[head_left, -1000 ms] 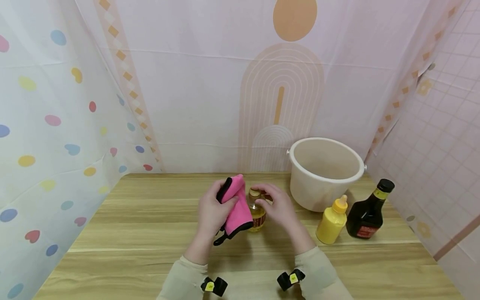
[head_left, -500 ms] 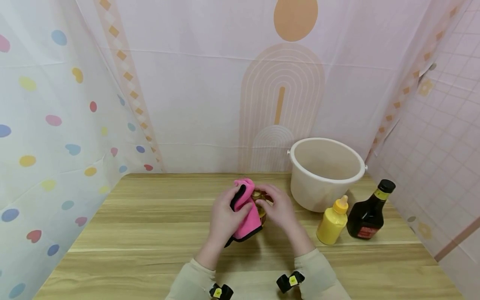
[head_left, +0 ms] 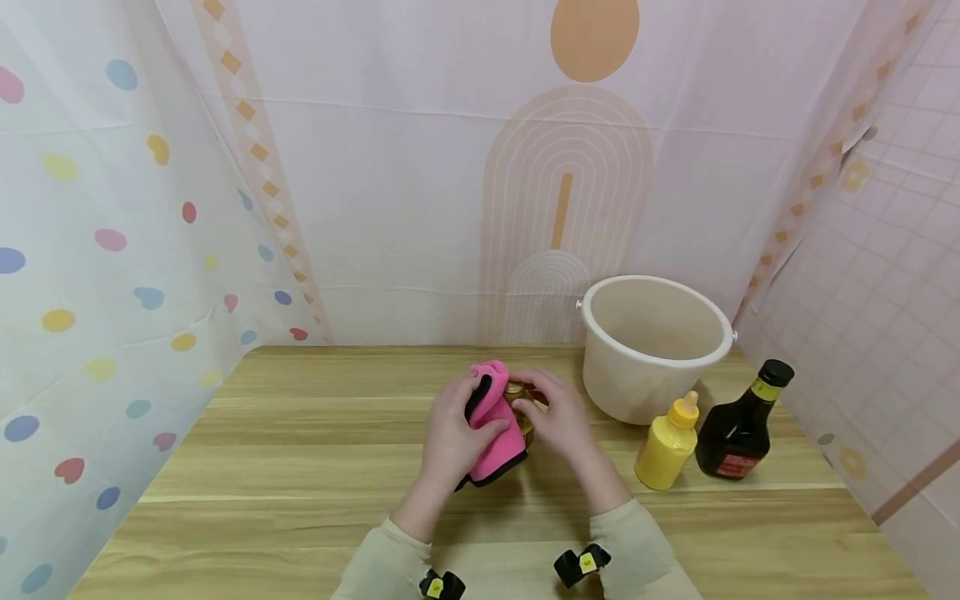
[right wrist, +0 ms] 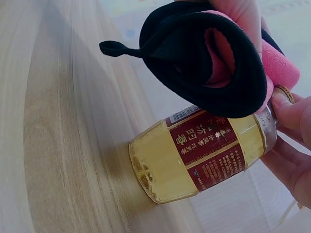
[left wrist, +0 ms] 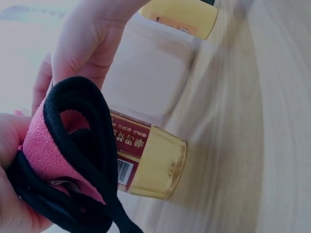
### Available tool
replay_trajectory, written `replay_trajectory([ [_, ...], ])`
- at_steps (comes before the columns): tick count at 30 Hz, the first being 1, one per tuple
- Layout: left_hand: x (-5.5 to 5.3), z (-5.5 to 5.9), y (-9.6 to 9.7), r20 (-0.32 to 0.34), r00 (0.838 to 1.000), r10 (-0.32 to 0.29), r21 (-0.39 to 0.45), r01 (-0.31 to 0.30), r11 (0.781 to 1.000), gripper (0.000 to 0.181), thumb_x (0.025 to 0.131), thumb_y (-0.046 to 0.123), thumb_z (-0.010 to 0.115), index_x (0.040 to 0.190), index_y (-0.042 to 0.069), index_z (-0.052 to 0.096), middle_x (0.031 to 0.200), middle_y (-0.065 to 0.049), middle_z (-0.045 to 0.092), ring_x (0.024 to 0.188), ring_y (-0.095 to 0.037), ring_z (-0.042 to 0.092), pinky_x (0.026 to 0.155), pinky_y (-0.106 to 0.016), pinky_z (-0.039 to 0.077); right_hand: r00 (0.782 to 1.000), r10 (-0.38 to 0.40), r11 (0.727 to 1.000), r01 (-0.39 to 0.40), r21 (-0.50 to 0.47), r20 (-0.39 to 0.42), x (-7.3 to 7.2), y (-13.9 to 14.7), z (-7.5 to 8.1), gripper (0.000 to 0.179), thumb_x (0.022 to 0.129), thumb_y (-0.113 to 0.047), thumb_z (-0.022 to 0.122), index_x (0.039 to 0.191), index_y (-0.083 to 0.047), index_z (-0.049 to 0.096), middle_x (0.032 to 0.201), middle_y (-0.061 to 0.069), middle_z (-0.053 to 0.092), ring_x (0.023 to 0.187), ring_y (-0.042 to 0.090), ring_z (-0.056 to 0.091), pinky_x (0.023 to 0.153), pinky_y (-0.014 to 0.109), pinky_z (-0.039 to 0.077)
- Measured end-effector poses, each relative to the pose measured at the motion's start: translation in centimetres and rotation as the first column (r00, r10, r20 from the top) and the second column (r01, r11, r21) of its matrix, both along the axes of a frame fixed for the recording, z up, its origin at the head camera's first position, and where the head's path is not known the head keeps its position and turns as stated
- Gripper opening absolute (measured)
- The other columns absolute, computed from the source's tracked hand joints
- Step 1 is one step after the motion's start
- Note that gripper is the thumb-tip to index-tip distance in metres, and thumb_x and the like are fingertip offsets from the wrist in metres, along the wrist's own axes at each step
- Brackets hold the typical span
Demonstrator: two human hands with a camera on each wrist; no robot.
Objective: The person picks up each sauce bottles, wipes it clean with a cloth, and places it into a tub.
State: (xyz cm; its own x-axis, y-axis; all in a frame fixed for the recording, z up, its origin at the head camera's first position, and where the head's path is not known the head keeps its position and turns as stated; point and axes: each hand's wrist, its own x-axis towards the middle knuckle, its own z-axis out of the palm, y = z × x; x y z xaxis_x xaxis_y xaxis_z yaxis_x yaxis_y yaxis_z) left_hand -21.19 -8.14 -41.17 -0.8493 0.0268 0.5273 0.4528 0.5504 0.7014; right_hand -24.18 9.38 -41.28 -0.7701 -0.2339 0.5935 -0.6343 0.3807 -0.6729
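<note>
On my feed, left grip clamps one cloth against one clear bottle; right grip clamps that bottle's upper end; the worktop carries it, one yellow bottle, one black bottle, one bucket.

Prob. a curtained-off recording booth w/ kitchen-type goods: wood-grain bench walled on 3 sides, i.e. dotted curtain L, arch-print curtain at back, grid-print curtain R; black wrist cams at sleeves; cooking-oil btl, dark sauce btl, yellow squeeze btl.
</note>
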Motion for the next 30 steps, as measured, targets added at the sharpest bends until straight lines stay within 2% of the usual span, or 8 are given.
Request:
replay_trajectory([
  [7, 0.0, -0.6, -0.2, 0.008, 1.0, -0.009, 0.026, 0.009, 1.0, 0.051, 0.071, 0.01, 0.09, 0.116, 0.007, 0.067, 0.126, -0.012, 0.063, 0.115, -0.032, 0.057, 0.098, -0.049, 0.045, 1.0, 0.003, 1.0, -0.003, -0.009, 0.019, 0.1, 0.0, 0.0, 0.035, 0.082, 0.006, 0.074, 0.115, -0.005, 0.07, 0.112, 0.009, 0.068, 0.102, 0.025, 0.065, 0.089, 0.032, 0.053],
  [15, 0.2, -1.4, -0.5, 0.132, 0.991, 0.016, 0.116, -0.031, 0.993, 0.051, 0.07, 0.007, 0.089, 0.115, 0.01, 0.066, 0.11, -0.009, 0.065, 0.098, -0.025, 0.062, 0.084, -0.044, 0.053, 1.0, -0.019, 1.0, 0.019, 0.012, 0.015, 0.1, -0.1, 0.0, 0.035, 0.082, 0.004, 0.075, 0.115, -0.008, 0.071, 0.112, 0.008, 0.068, 0.103, 0.024, 0.064, 0.089, 0.033, 0.053],
  [24, 0.1, -1.6, -0.7, 0.184, 0.983, 0.0, 0.182, -0.034, 0.983, 0.052, 0.072, 0.009, 0.088, 0.119, 0.008, 0.064, 0.108, -0.01, 0.067, 0.095, -0.026, 0.063, 0.081, -0.044, 0.054, 0.999, -0.032, 0.999, 0.032, 0.007, 0.012, 0.1, -0.1, 0.0, 0.036, 0.081, 0.004, 0.076, 0.115, -0.008, 0.071, 0.113, 0.008, 0.069, 0.103, 0.024, 0.065, 0.089, 0.033, 0.053],
  [30, -0.2, -2.1, -1.0, 0.226, 0.974, -0.013, 0.226, -0.04, 0.973, 0.053, 0.073, 0.01, 0.088, 0.12, 0.007, 0.063, 0.106, -0.011, 0.067, 0.093, -0.026, 0.063, 0.079, -0.044, 0.054, 0.999, -0.028, 1.0, 0.028, 0.009, 0.019, 0.2, -0.2, 0.1, 0.035, 0.083, 0.003, 0.075, 0.115, -0.007, 0.071, 0.114, 0.008, 0.069, 0.104, 0.024, 0.064, 0.089, 0.031, 0.053],
])
